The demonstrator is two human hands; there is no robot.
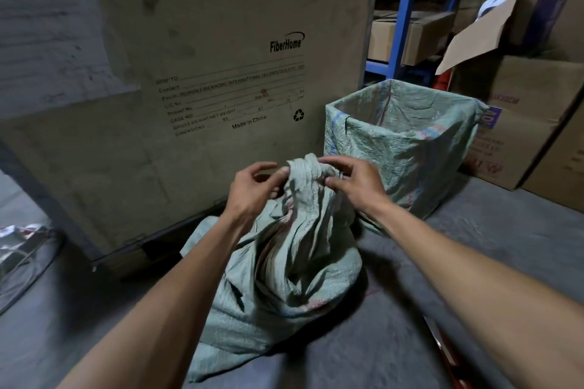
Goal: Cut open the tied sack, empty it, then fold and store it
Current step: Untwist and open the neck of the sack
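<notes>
A pale green woven sack (pixel 278 278) stands on the grey floor in the middle of the view, its top bunched into a tied neck (pixel 305 167). My left hand (pixel 252 189) is at the left of the neck, thumb and fingers curled against the bunched cloth. On the right of the neck my right hand (pixel 354 180) pinches it between fingers and thumb, with a thin pale tie strand showing by the fingers. No cutting tool is visible.
A second green sack (pixel 407 142) lines an upright square container just behind and to the right, its mouth open. A big FiberHome cardboard crate (pixel 177 73) stands behind on the left. Blue shelving (pixel 407 9) and stacked cardboard boxes (pixel 521 123) fill the right.
</notes>
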